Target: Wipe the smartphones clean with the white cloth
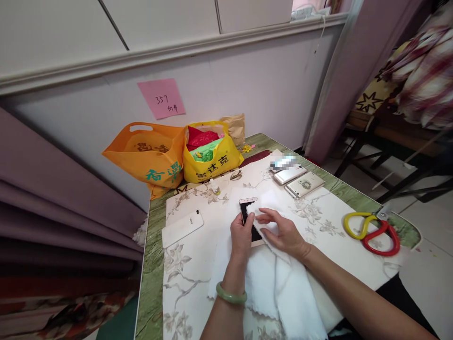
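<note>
A smartphone (256, 237) with a dark screen and pale frame is gripped at its left side by my left hand (242, 232), the thumb lying over the screen. My right hand (282, 232) has its fingers bent round a white cloth (296, 278), part of which covers the right side of the screen. The cloth spreads down over the table towards my lap. Under the phone lies more white fabric. On my left wrist sits a green bangle (231, 293).
Left of my hands lies a white phone (183, 228); several phones (305, 184) rest at the back right. Large scissors (381, 236) with yellow and red handles lie at the right edge. A small bottle (214, 187), an orange bag (150, 156) and a yellow bag (214, 165) stand towards the wall.
</note>
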`<state>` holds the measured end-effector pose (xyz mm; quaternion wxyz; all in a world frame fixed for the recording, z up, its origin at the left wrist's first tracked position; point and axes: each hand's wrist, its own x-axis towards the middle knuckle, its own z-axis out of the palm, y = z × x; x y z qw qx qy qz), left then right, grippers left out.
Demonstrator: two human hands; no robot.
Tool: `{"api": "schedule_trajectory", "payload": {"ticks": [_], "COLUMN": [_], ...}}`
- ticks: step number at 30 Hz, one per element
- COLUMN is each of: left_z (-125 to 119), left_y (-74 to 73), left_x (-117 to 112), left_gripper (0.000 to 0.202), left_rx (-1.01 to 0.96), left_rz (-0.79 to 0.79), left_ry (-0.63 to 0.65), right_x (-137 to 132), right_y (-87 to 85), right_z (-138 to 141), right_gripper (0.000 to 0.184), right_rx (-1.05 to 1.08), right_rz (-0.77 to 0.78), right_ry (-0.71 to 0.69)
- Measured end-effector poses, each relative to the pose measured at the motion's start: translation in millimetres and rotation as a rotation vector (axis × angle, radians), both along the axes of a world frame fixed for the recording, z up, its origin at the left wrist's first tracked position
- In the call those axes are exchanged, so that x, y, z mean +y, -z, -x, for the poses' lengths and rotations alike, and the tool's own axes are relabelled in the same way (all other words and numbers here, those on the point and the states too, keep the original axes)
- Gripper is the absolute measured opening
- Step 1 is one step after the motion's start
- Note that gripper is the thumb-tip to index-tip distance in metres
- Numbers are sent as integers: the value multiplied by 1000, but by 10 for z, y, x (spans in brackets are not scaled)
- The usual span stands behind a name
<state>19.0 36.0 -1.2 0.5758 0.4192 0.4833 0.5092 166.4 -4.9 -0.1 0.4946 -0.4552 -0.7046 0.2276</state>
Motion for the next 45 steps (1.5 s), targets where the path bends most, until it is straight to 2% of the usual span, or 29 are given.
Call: {"api": "schedule_trajectory", "payload": {"ticks": [2, 4, 7, 9, 12, 15, 20, 22, 27, 29, 32, 37, 39, 41, 45], "left_z": [3, 8, 14, 12, -2, -19, -41, -42, -25, -17, -13, -21, -22, -17, 4], "left_y": [22, 35, 25, 3, -32, -57, -75, -53, 45, 62, 42, -44, -63, -59, -4], "left_x": [8, 12, -1, -21, -50, -63, -60, -52, -9, 4, 1, -41, -53, -54, -29], "left_gripper": [35, 36, 37, 39, 39, 42, 45, 45, 56, 57, 56, 50, 50, 51, 57], "left_rx": [-16, -46, -81, -116, -131, -86, -46, -60, -115, -135, -133, -92, -113, -139, -153], "left_rz": [3, 11, 0, -6, 4, -22, -42, -27, 35, 29, 2, -22, -42, -27, 34], "left_ry": [7, -10, -13, 27, 88, 113, 157, 122, -181, -249, -236, -59, -25, -51, -162], "right_x": [-11, 10, 71, 103, 134, 177, 228, 191, -11, -56, 12, 394, 463, 397, 28], "right_y": [-49, -109, -188, -220, -230, -213, -149, -112, -53, -62, -124, -306, -334, -303, -165], "right_z": [-44, -57, 3, 80, 174, 185, 160, 193, 296, 302, 274, 219, 232, 270, 319], "right_gripper": [42, 27, 32, 35, 38, 45, 46, 46, 45, 44, 44, 46, 48, 48, 46], "right_rx": [140, 244, 224, 141, 53, 84, 181, 158, -79, -153, -199, -114, -86, -63, -54], "right_rz": [90, 182, 345, 419, 414, 353, 327, 335, 359, 367, 391, 407, 411, 407, 420], "right_ry": [84, 249, 372, 359, 389, 408, 427, 418, 292, 265, 246, 328, 347, 338, 256]}}
